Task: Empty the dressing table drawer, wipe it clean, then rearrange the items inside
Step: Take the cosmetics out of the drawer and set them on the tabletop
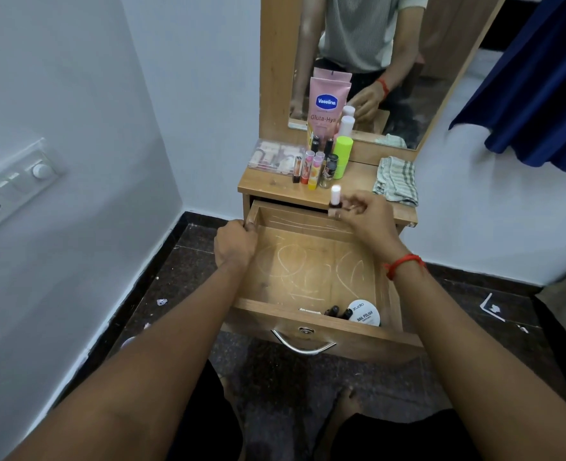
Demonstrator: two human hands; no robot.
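Two grips: left fingers [249, 225], tips hidden, curled round drawer [254, 212] wall; right fingers [355, 203] pinching nail-polish bottle [335, 196].

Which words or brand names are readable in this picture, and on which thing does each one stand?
"Vaseline": pink tube on the table top.
"Gluta-Hya": same tube, lower down.
"zudio": round white tub in the drawer.
"NAIL POLISH": same tub; the line below is too small.
Small bottles on the table top: labels too small to read.

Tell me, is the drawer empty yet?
Not empty: the drawer is pulled open, and a white round tub and two dark bottles lie at its front.
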